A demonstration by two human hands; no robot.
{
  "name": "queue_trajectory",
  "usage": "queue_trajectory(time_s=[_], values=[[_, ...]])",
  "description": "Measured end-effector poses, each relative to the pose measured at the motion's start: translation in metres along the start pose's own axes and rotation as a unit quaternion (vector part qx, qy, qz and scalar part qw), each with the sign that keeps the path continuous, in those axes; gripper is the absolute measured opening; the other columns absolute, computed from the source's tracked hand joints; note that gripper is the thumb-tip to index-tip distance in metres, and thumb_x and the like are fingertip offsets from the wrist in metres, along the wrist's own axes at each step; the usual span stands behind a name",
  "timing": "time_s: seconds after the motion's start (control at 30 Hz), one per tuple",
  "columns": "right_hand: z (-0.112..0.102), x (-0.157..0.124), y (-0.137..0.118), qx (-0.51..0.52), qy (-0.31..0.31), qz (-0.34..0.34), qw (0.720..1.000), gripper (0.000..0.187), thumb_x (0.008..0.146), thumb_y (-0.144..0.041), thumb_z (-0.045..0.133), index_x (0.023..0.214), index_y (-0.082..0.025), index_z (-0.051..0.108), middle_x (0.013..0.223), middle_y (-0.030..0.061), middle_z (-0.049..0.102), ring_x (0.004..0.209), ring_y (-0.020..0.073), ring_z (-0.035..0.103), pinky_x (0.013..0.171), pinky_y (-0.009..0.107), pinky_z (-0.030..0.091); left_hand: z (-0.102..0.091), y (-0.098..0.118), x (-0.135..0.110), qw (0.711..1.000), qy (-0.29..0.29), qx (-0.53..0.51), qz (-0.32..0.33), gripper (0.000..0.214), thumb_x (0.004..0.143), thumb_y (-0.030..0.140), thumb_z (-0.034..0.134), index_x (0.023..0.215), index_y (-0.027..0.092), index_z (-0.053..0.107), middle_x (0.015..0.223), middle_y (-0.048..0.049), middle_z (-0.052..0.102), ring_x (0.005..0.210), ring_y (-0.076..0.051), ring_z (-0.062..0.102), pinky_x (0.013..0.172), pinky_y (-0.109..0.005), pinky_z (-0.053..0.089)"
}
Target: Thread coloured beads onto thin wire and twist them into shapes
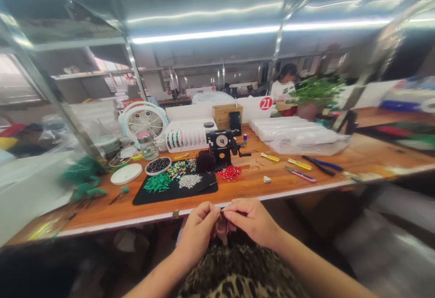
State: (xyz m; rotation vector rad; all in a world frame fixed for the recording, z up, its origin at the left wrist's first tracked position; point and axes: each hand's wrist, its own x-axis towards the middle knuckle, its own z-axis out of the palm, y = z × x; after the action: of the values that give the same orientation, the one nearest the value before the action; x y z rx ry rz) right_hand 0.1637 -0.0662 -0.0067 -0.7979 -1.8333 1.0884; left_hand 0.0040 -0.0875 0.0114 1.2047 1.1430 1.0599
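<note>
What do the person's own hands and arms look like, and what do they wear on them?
The left hand and right hand are bare, with no gloves, rings or bracelets visible. The left forearm and right forearm are bare too, with no sleeves or watch showing. Below them is brown and black leopard-print clothing.

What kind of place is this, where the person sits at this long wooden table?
It is probably a small bead-craft workshop: a black mat holds sorted beads, pliers lie on the wooden workbench, and a red "21" sign suggests a numbered workstation.
</note>
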Motion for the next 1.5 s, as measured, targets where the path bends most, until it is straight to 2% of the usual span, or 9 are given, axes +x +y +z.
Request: queue_trajectory(time_s=[0.17,0.33,0.47,0.63,0.87,1.03,1.2,1.37,1.5], values=[[-0.0014,0.0015,-0.0036,0.003,-0.001,0.008,1.0,0.027,0.085,-0.022,0.052,0.064,-0.015,0.067,0.057,-0.0015,0.055,0.056,0.0105,0.05,0.058,0.022,0.039,-0.0011,-0.0032,-0.0001,1.0,0.003,0.012,0.005,0.034,0.076,0.043,0.059,0.058,0.019,0.045,0.044,0.0061,0.043,0.039,-0.006,0.031,0.039,-0.018,0.023],[0.0011,0.0022,-0.0027,0.005,0.005,0.024,1.0,0.027,0.084,-0.019,0.052,0.06,-0.015,0.065,0.054,-0.0014,0.054,0.054,0.0107,0.05,0.055,0.022,0.037,0.0005,-0.0023,-0.0018,0.997,0.026,0.055,0.036,0.035,0.075,0.042,0.061,0.056,0.018,0.045,0.044,0.0062,0.042,0.041,-0.007,0.032,0.041,-0.018,0.024],[0.002,0.0022,-0.0012,0.002,0.002,0.021,1.0,0.029,0.085,-0.022,0.051,0.06,-0.015,0.063,0.056,-0.0009,0.054,0.054,0.0108,0.05,0.054,0.022,0.037,0.0018,0.0016,-0.0037,0.999,0.018,0.027,0.032,0.035,0.074,0.044,0.061,0.056,0.018,0.045,0.044,0.0062,0.042,0.04,-0.007,0.034,0.041,-0.019,0.024],[-0.0002,0.0006,-0.0023,0.011,-0.003,0.029,1.0,0.019,0.085,-0.024,0.052,0.073,-0.014,0.064,0.062,-0.0001,0.058,0.057,0.0114,0.052,0.057,0.022,0.04,0.0013,0.0019,-0.0044,0.999,0.011,0.028,0.04,0.034,0.076,0.042,0.06,0.056,0.018,0.046,0.044,0.006,0.044,0.04,-0.007,0.037,0.042,-0.019,0.027],[-0.002,0.0004,-0.0011,0.038,-0.01,0.043,0.998,0.024,0.085,-0.026,0.051,0.068,-0.013,0.063,0.06,0.0006,0.058,0.056,0.0112,0.052,0.057,0.022,0.04,0.0029,0.0001,-0.0052,0.998,-0.004,0.038,0.057,0.035,0.078,0.044,0.059,0.058,0.018,0.045,0.047,0.0067,0.043,0.04,-0.008,0.039,0.04,-0.019,0.029],[-0.0021,0.0017,0.0012,0.068,-0.008,0.052,0.996,0.024,0.084,-0.026,0.053,0.066,-0.014,0.064,0.059,0.0011,0.059,0.055,0.0115,0.052,0.056,0.022,0.04,0.0021,0.0,-0.0056,0.99,-0.009,0.095,0.102,0.032,0.084,0.039,0.053,0.06,0.019,0.044,0.051,0.0053,0.048,0.043,-0.008,0.044,0.043,-0.019,0.034],[-0.0007,0.0037,-0.0002,0.047,-0.004,0.05,0.998,0.029,0.085,-0.025,0.052,0.059,-0.014,0.062,0.054,-0.0001,0.056,0.052,0.0105,0.05,0.053,0.022,0.038,0.0007,-0.0009,-0.004,0.981,-0.007,0.147,0.123,0.029,0.086,0.036,0.049,0.062,0.019,0.044,0.052,0.0042,0.052,0.044,-0.009,0.047,0.046,-0.02,0.036],[-0.0012,0.0031,-0.0007,0.004,-0.008,0.033,0.999,0.03,0.087,-0.026,0.05,0.062,-0.015,0.063,0.056,-0.0003,0.056,0.055,0.0107,0.051,0.055,0.022,0.039,-0.0002,0.0004,-0.0019,0.99,0.012,0.113,0.085,0.031,0.081,0.038,0.054,0.059,0.019,0.045,0.05,0.0045,0.049,0.044,-0.009,0.042,0.044,-0.02,0.032],[-0.0056,0.0005,-0.0011,-0.061,-0.004,-0.005,0.998,0.014,0.083,-0.022,0.056,0.09,-0.016,0.067,0.071,0.0008,0.059,0.065,0.0124,0.054,0.062,0.023,0.042,-0.0024,-0.0001,0.0007,0.999,0.002,0.031,0.019,0.031,0.077,0.039,0.057,0.058,0.018,0.046,0.045,0.0056,0.044,0.041,-0.007,0.034,0.041,-0.019,0.025]])
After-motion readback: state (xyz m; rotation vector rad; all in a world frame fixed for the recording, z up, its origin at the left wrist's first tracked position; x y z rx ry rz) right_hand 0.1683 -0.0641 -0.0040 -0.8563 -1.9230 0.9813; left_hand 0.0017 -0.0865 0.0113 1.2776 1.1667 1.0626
